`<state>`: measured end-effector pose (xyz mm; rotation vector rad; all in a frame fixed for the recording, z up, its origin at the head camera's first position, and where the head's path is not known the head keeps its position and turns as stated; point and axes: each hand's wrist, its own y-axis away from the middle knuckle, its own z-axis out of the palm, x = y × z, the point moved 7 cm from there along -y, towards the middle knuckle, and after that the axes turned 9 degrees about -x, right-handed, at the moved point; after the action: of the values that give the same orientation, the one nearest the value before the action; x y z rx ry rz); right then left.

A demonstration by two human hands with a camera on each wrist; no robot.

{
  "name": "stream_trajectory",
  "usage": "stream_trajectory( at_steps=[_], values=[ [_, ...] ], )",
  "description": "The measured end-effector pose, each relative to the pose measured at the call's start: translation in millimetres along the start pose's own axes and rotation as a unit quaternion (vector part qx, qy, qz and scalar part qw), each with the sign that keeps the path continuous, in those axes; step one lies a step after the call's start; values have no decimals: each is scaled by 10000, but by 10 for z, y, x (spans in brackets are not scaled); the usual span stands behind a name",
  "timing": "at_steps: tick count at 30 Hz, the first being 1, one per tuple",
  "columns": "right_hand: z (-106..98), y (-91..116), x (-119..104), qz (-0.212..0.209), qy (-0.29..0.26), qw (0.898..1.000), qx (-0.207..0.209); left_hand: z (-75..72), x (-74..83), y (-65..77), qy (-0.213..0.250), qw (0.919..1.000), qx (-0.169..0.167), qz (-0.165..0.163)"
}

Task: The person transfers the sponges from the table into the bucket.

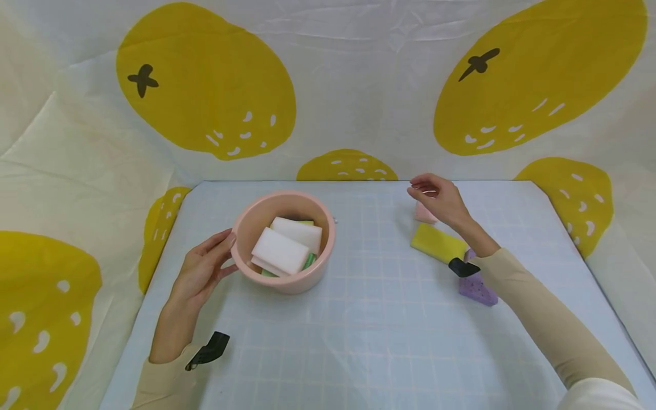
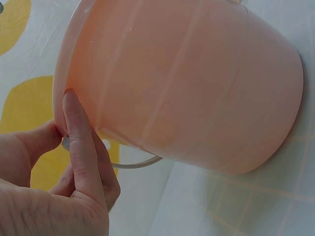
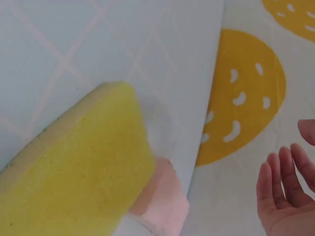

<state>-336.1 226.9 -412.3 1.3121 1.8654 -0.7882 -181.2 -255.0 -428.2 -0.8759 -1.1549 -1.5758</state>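
A pink bucket (image 1: pixel 294 285) stands at the left half of the table. My left hand (image 1: pixel 197 276) pinches its rim from the left; in the left wrist view one finger lies along the outer wall and another digit meets the rim. White sponges (image 1: pixel 281 250) lie inside, with green and yellow pieces partly hidden under them. On the right, my right hand (image 1: pixel 443 202) hovers above a pink sponge (image 1: pixel 425 213), fingers loosely bent and holding nothing. Nearer me lie a yellow sponge (image 1: pixel 438 243) and a purple sponge (image 1: pixel 478 289), the latter partly covered by my forearm.
A pale blue table (image 1: pixel 359 341) with a faint grid spreads under everything. Behind it hangs a white cloth (image 1: pixel 359 85) with large yellow fruit shapes, also along both sides. The bucket's thin handle (image 2: pixel 138 164) hangs below the rim.
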Motion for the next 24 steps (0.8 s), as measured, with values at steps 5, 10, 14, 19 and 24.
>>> stream_trajectory(
  at_steps=[5,10,14,19,24],
  values=[
    [-73,21,134,212,177,9995,144,2,4,-15,-39,10000,10,-19],
    [-123,38,270,379,285,9986,251,1,3,-16,-72,9999,59,-59],
    [-152,60,397,524,444,9973,268,-2,-10,-9,-77,9999,81,-87],
    [-154,82,531,778,687,9944,195,-11,-27,2,-47,9998,129,-121],
    [-152,82,630,1056,737,9915,179,-14,-20,7,-52,9997,176,-152]
  ],
)
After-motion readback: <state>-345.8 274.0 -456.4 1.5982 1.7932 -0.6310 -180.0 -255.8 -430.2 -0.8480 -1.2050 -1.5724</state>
